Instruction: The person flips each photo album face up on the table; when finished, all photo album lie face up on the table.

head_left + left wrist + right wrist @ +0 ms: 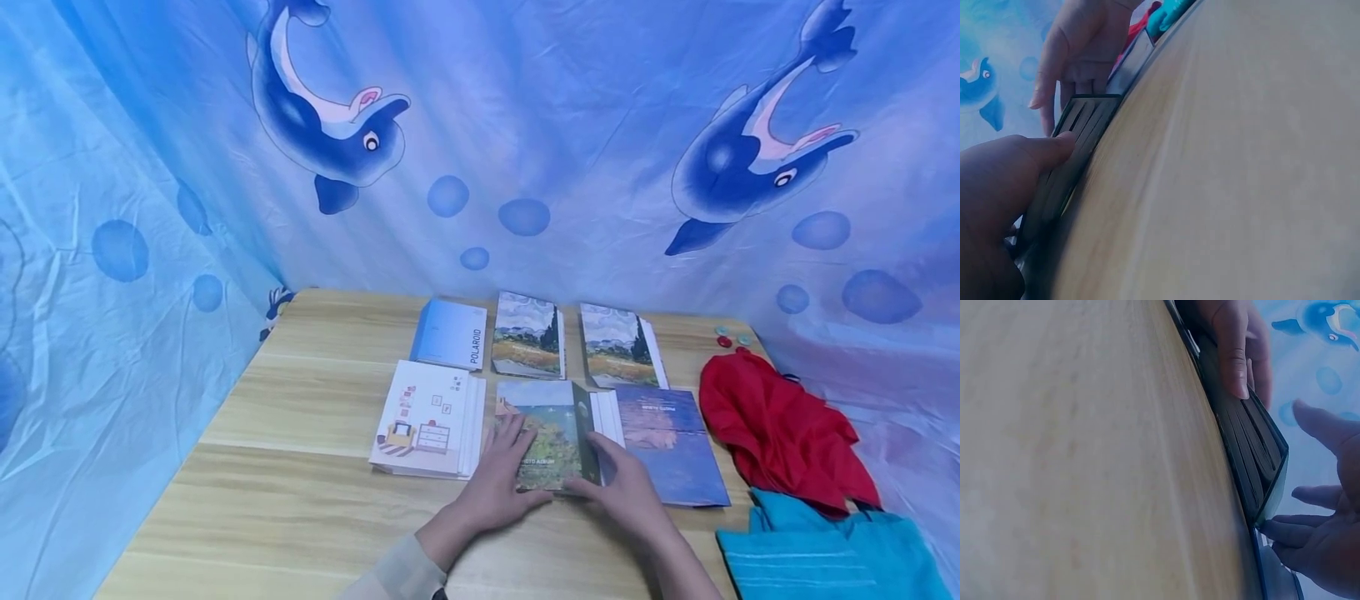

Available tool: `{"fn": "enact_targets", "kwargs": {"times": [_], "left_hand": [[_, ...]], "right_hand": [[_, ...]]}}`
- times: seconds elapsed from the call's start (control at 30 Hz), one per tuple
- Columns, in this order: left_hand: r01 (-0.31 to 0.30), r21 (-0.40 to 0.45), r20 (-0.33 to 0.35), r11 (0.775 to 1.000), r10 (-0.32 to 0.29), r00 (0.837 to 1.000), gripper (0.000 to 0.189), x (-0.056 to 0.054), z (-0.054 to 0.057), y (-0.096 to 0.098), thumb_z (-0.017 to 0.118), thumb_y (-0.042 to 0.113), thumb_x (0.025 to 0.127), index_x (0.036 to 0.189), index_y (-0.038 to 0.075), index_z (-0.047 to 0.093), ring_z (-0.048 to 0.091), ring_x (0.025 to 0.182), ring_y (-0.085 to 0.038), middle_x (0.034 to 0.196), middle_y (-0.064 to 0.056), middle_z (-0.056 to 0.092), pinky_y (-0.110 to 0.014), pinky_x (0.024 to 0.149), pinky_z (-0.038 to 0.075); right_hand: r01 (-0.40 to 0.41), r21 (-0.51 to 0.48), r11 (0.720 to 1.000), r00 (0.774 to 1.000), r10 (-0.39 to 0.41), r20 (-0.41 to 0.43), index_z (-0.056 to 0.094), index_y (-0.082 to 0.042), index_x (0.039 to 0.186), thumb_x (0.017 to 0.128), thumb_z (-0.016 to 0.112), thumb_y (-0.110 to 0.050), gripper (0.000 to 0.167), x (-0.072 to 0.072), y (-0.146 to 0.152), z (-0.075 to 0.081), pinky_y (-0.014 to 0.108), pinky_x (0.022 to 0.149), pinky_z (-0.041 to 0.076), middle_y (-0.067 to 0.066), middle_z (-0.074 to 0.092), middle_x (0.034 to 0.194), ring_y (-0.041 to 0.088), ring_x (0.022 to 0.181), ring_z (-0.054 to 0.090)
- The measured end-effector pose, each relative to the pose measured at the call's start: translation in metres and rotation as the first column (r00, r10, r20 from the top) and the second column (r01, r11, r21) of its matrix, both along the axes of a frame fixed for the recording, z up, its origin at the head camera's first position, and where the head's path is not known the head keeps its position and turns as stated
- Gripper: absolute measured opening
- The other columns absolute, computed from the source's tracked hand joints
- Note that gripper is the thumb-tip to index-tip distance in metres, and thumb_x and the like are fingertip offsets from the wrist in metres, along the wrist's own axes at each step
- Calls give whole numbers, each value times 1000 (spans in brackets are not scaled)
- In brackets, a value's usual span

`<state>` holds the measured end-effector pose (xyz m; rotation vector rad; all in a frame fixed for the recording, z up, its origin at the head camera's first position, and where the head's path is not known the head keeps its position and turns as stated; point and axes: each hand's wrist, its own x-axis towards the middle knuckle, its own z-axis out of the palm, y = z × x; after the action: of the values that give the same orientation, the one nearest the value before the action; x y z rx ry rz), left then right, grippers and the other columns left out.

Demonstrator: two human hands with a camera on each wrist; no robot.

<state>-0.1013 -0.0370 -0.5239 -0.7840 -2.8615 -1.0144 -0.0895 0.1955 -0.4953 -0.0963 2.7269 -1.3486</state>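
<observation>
In the head view a photo album (553,437) with a green field painting on its cover lies in the front row. My left hand (498,483) holds it at the left, fingers over the cover and thumb along the near edge. The left wrist view shows that thumb against the page edges of the album (1079,150). At the album's dark spine is my right hand (626,483), fingers apart and loosely bent. In the right wrist view, fingertips of the right hand (1329,531) are right at the album's lower corner.
Left of it lies a white album (420,421); right, a purple-blue album (667,442). Behind are a blue Polaroid album (450,333) and two landscape-covered albums (525,333). Red cloth (780,425), teal cloth (832,542) and small discs (723,342) occupy the table's right side.
</observation>
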Motion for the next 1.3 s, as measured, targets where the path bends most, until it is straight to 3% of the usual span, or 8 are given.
{"fn": "enact_targets", "kwargs": {"times": [0.13, 0.3, 0.37, 0.47, 0.57, 0.73, 0.93, 1.3], "left_hand": [[7, -4, 25, 1000, -7, 1000, 95, 1, -1, 0, 77, 50, 85, 157, 6, 34, 3, 155, -31, 169, -14, 10, -55, 124, 8], [13, 12, 22, 1000, -13, 1000, 92, 1, -2, -1, 76, 49, 86, 157, 6, 35, 3, 155, -31, 169, -14, 10, -55, 124, 9], [18, 28, 28, 999, -18, 999, 93, 1, -2, -2, 76, 49, 86, 157, 7, 34, 3, 155, -31, 169, -14, 10, -55, 123, 9], [24, 57, 55, 998, -27, 998, 95, 2, -2, -3, 75, 51, 86, 158, 8, 32, 2, 155, -31, 169, -14, 8, -56, 123, 10], [25, 83, 78, 996, -32, 996, 97, 3, -2, -3, 74, 52, 86, 159, 8, 29, 1, 155, -31, 169, -13, 6, -57, 122, 11], [13, 97, 83, 995, -21, 996, 100, 4, -1, -3, 79, 49, 83, 159, 8, 28, 3, 155, -31, 169, -13, 8, -56, 123, 11], [26, 73, 67, 997, -31, 997, 97, 5, -2, -4, 81, 39, 84, 159, 8, 29, 5, 155, -32, 169, -14, 8, -56, 123, 7], [57, 87, 70, 995, -63, 996, 96, 3, 4, -8, 80, 35, 85, 160, 9, 27, 8, 155, -29, 168, -14, 9, -55, 124, 6]], "right_hand": [[-81, 83, 993, 991, 89, -98, 50, -3, 146, 67, 94, -33, 95, 2, 1, -3, 62, 113, 34, 23, 50, 148, 44, 137, 44], [-136, 157, 978, 961, 169, -221, 51, -2, 146, 74, 90, -20, 83, 5, 0, -7, 63, 111, 36, 26, 49, 148, 46, 135, 46], [-140, 148, 979, 960, 171, -220, 50, -4, 147, 79, 87, -22, 80, 7, -1, -7, 62, 112, 35, 25, 48, 149, 45, 136, 46], [-102, 23, 995, 977, 104, -187, 51, -5, 147, 85, 83, -23, 72, 7, -2, -5, 56, 111, 40, 21, 52, 147, 41, 134, 50], [-72, -51, 996, 983, 63, -173, 52, -5, 145, 82, 84, -29, 75, 6, -5, -2, 51, 106, 46, 18, 55, 145, 38, 131, 54], [-110, 71, 991, 983, 119, -136, 45, -8, 152, 68, 94, -33, 100, 2, -9, 1, 58, 114, 35, 19, 41, 156, 41, 141, 41], [-136, 142, 980, 990, 141, -25, 30, -11, 159, 76, 89, -20, 102, 4, -9, -3, 63, 117, 25, 24, 24, 163, 46, 146, 28], [-135, 104, 985, 988, 141, -58, 15, -11, 163, 76, 90, -24, 115, 4, -6, -4, 58, 118, 26, 21, 29, 162, 42, 146, 32]]}}
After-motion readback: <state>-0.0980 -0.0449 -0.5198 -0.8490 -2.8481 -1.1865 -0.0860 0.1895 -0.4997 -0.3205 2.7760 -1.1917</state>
